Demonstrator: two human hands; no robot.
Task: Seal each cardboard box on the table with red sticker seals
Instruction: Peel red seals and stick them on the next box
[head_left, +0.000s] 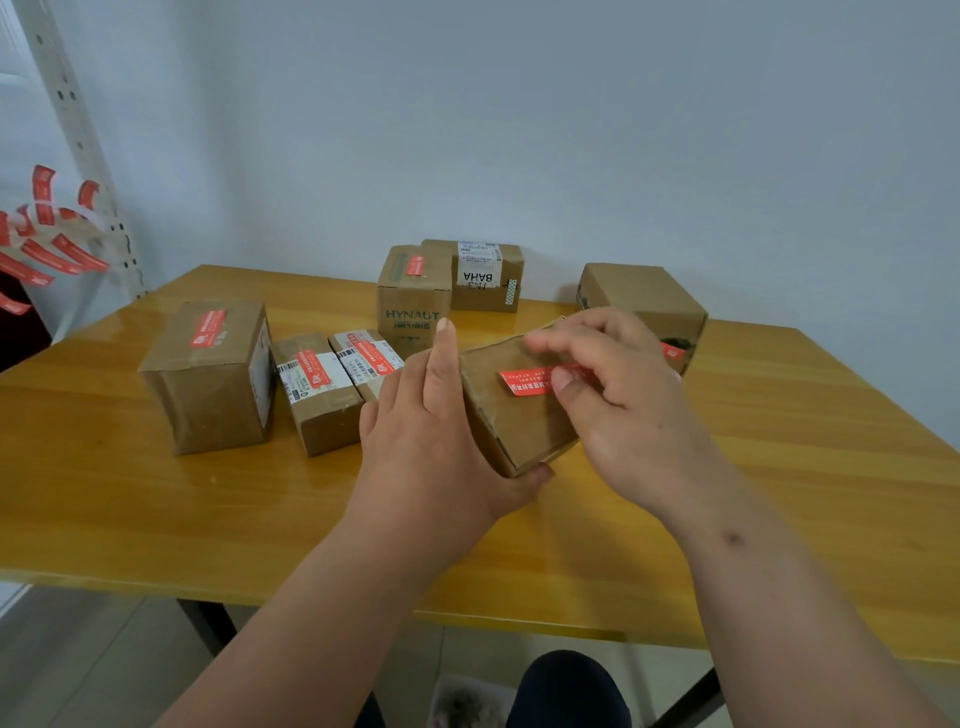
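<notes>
While left hand (441, 447) grips tilted matte cardboard box (519, 415), right hand (618, 395) pinches glossy rectangular red sticker (530, 381).

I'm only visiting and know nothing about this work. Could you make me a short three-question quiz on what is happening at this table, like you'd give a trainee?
1. True or false: the left hand steadies the tilted box while the right hand works on its top.
2. Which box near the wall shows no red seal on the faces in view? A) the HYNAUT box B) the BAHA box C) the big box on the left
3. Fill in: the right thumb presses a ___ sticker onto the held box.

Key: 1 true; 2 B; 3 red.
</notes>
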